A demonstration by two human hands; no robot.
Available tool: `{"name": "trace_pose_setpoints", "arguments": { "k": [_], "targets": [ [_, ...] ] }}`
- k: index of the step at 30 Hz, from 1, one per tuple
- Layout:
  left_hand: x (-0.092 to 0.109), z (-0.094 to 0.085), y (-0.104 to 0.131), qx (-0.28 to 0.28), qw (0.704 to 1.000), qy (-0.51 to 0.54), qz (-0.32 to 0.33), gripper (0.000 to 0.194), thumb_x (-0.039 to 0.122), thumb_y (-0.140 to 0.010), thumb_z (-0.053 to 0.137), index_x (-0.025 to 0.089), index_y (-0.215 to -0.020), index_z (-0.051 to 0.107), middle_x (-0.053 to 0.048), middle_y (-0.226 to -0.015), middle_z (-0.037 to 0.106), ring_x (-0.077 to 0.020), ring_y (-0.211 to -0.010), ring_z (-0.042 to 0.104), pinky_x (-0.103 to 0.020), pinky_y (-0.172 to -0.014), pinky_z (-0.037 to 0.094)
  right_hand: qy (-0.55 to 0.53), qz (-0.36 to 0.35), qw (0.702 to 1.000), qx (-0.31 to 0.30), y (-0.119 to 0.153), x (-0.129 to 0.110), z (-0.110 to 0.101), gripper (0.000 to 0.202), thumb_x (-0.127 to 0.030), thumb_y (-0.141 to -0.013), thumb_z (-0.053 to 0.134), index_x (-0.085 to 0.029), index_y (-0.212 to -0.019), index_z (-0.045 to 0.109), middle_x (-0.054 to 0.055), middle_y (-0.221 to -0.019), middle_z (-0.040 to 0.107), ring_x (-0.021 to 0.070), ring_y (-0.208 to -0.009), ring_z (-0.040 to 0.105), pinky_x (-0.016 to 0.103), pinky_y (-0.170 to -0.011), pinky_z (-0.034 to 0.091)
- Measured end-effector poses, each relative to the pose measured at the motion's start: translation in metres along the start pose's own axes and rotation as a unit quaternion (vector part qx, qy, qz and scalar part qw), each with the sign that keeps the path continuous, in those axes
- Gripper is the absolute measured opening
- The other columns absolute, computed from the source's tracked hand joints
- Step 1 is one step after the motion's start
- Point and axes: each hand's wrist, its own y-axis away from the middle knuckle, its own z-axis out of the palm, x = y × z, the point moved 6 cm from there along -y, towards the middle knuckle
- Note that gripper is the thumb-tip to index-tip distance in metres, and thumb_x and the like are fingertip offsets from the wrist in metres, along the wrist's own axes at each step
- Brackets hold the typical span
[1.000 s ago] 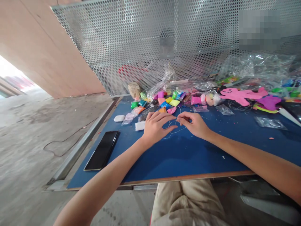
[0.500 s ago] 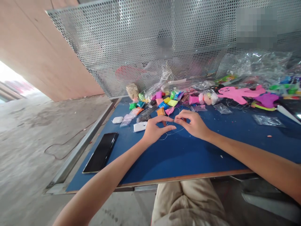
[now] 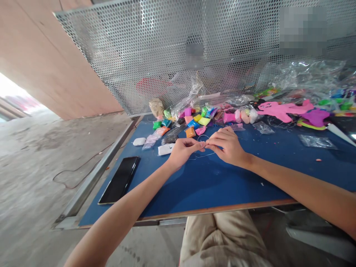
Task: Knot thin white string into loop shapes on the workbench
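Observation:
Over the middle of the blue table (image 3: 194, 185), my left hand (image 3: 185, 150) pinches a thin pale wire (image 3: 203, 136) between thumb and forefinger. My right hand (image 3: 228, 146) grips the same wire with its fingertips, which meet those of the left hand. Part of the wire arcs up behind the fingertips, and another stretch curves below them. Just behind my left hand are a white block (image 3: 166, 149) and an orange packet (image 3: 190, 132). A pink piece (image 3: 200, 130) lies behind the fingertips.
A black phone (image 3: 119, 180) lies at the left, near a white case (image 3: 139, 141). Colourful packets (image 3: 204, 121) line the back beneath a perforated metal screen (image 3: 167, 55). Further right are a pink figure (image 3: 283, 110), a purple piece (image 3: 315, 117) and a clear bag (image 3: 317, 142).
My left thumb has closed against the forefinger, where it stood apart before. My right fingers have bunched together beside it, and the wire loop has changed shape.

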Motion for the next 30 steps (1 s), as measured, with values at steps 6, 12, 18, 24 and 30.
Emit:
{"name": "trace_pose_setpoints", "arguments": {
  "k": [6, 12, 18, 24, 30],
  "targets": [
    [-0.002, -0.001, -0.002, 0.001, 1.000, 0.021, 0.014, 0.036, 0.047, -0.081, 0.074, 0.016, -0.096, 0.063, -0.005, -0.076, 0.074, -0.0155, -0.071, 0.067, -0.026, -0.068, 0.045, -0.144, 0.148, 0.978, -0.032, -0.001, 0.015, 0.008, 0.020, -0.034, -0.095, 0.062, -0.020, -0.085, 0.073, 0.003, -0.084, 0.071, 0.0181, -0.076, 0.056, 0.036, -0.077, 0.037],
    [0.002, -0.004, -0.003, -0.081, 0.996, 0.039, 0.030, 0.043, 0.056, -0.092, 0.054, 0.015, -0.095, 0.068, -0.010, -0.094, 0.073, -0.0185, -0.086, 0.065, -0.031, -0.079, 0.048, -0.503, 0.357, 0.783, -0.080, 0.016, 0.049, 0.036, 0.020, -0.037, -0.085, 0.072, -0.018, -0.079, 0.072, 0.001, -0.075, 0.062, 0.0139, -0.066, 0.047, 0.030, -0.065, 0.037],
    [0.004, 0.002, 0.001, -0.076, 0.992, 0.074, 0.065, 0.035, 0.041, -0.085, 0.071, 0.019, -0.112, 0.072, -0.004, -0.085, 0.062, -0.0119, -0.073, 0.052, -0.026, -0.069, 0.044, -0.681, 0.331, 0.634, -0.156, 0.021, 0.035, 0.047, 0.020, -0.030, -0.086, 0.073, -0.015, -0.074, 0.066, -0.002, -0.067, 0.048, 0.0124, -0.066, 0.045, 0.030, -0.069, 0.039],
    [-0.003, 0.017, 0.006, -0.089, 0.984, 0.114, 0.107, 0.051, 0.028, -0.070, 0.086, 0.025, -0.117, 0.069, 0.005, -0.071, 0.039, -0.0074, -0.064, 0.041, -0.023, -0.062, 0.040, -0.684, 0.342, 0.614, -0.195, 0.024, 0.022, 0.053, 0.022, -0.033, -0.087, 0.074, -0.014, -0.079, 0.067, -0.001, -0.070, 0.050, 0.0109, -0.065, 0.045, 0.027, -0.068, 0.041],
    [0.001, 0.010, 0.006, -0.062, 0.989, 0.009, 0.131, 0.045, 0.035, -0.070, 0.086, 0.023, -0.111, 0.071, 0.006, -0.066, 0.037, -0.0079, -0.060, 0.036, -0.023, -0.057, 0.034, -0.655, 0.329, 0.642, -0.224, 0.024, 0.020, 0.054, 0.028, -0.038, -0.087, 0.073, -0.015, -0.073, 0.065, -0.001, -0.067, 0.050, 0.0120, -0.065, 0.045, 0.028, -0.065, 0.039]
  ]
}}
